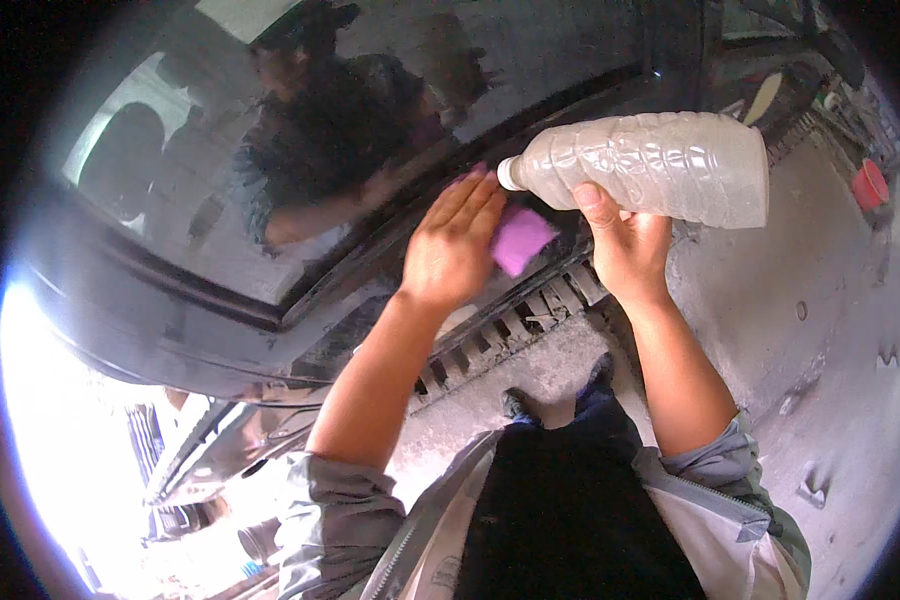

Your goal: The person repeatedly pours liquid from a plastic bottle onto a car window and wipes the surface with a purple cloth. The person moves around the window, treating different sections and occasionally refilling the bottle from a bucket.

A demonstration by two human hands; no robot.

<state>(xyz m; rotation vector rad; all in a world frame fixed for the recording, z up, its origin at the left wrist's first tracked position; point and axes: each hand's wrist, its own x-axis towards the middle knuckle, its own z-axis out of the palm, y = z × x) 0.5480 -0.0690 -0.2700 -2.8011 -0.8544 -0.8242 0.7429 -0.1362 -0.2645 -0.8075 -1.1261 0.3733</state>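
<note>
My left hand (450, 250) lies with its fingers stretched together over a purple sheet (522, 240), pressing it against the dark vehicle panel just below the window. The sheet sticks out on both sides of the fingers; whether it is cloth or abrasive paper I cannot tell. In my right hand (632, 240) is a large clear plastic bottle (660, 165), held sideways from below with the thumb on its near side. Its white neck end (509, 174) points left, close to my left fingertips. Cloudy, whitish contents show through the ribbed wall.
The dark glossy vehicle window (270, 170) fills the upper left and mirrors a person. Below the panel runs a slatted strip (500, 335) by the concrete floor (770, 350). A red container (870, 184) stands at the far right. Bright clutter lies at lower left.
</note>
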